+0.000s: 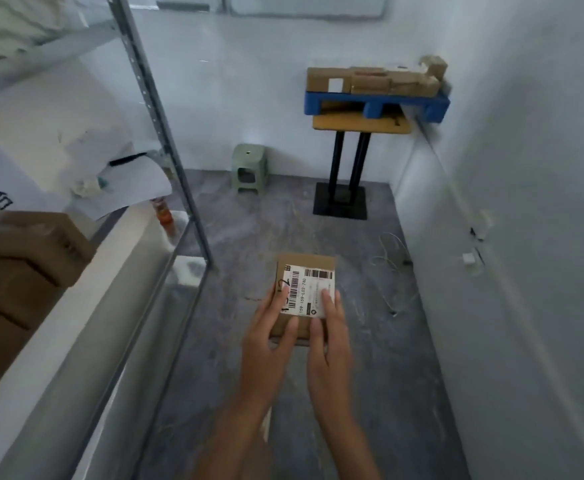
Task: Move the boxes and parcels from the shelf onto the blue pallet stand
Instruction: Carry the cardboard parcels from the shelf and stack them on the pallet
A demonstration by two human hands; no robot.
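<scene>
I hold a small flat cardboard box (305, 265) with a white barcode label in front of me, above the grey floor. My left hand (266, 341) grips its left side and my right hand (330, 344) its right side; index fingers and thumbs lie on top, the other fingers are hidden at the edges. The blue pallet (373, 100) stands ahead on a wooden-topped black stand (349, 161) against the right wall. A row of several brown boxes (370, 79) lies on it. The metal shelf (158, 126) at my left carries brown boxes (23, 271) and white parcels (41, 116).
A green plastic stool (250, 167) sits by the back wall, left of the stand's black base plate (340, 200). A thin white cable (391, 258) lies on the floor near the right wall (526, 237). An orange bottle (164, 216) stands at the shelf's corner.
</scene>
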